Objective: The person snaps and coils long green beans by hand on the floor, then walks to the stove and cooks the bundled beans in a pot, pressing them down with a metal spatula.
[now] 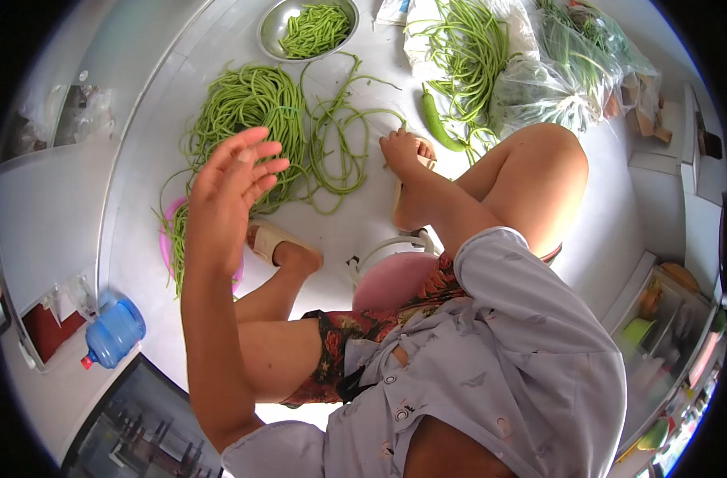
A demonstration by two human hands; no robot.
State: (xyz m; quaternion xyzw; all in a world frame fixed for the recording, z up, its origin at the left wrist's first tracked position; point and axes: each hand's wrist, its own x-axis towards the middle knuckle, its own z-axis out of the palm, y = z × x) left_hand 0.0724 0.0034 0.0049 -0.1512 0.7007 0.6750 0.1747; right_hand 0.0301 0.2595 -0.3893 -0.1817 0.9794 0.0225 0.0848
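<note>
By the bean pile (252, 99), left fingers (269, 149) are parted; right fingers (394, 138) cannot be judged. Sorting seems underway; a pinch is needed.

Between the left hand (238, 171) and right hand (403, 151) the air is open above loose beans (347, 190) lying low; the big bean bundle (248, 99) bars a low forward push from the left hand, with the metal bowl (262, 41) beyond; bare floor (379, 57) runs forward between bowl and gourd (437, 123); rightward, the bent knee (547, 155) blocks a low sideways pass; a sandal (426, 162) crowds the right hand.
</note>
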